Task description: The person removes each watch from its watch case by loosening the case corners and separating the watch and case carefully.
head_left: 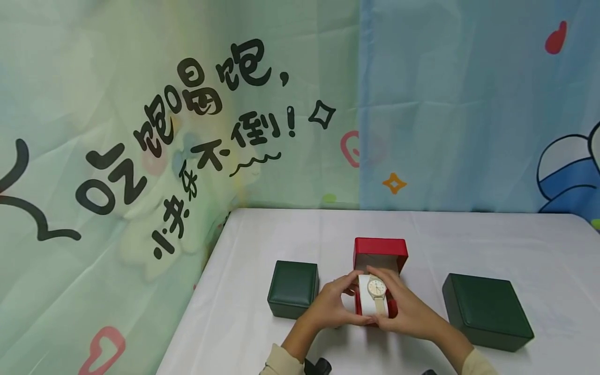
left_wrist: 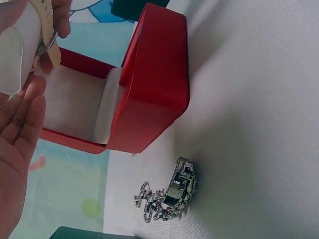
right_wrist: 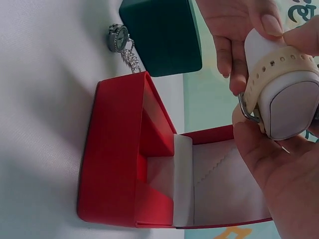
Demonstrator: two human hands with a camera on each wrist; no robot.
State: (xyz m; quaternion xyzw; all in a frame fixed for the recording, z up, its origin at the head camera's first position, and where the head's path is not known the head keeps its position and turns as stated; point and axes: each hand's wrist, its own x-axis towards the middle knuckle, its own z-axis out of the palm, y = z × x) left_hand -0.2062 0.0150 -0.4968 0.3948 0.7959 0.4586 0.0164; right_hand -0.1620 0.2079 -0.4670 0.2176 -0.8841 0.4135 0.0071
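A wristwatch with a cream strap is wrapped around a white cushion. My left hand holds the cushion from the left with thumb and fingers. From the other side, my right hand grips it too. The watch face points up toward my head. Below and behind stands a red watch box, its lid raised; the right wrist view shows its red wall and a pale lining. The strap's holes and silver buckle show near my right fingers.
A small green box stands on the left, a larger green box on the right. On the white tablecloth beside the red box lies a silver bracelet watch. A dark object shows at the front edge.
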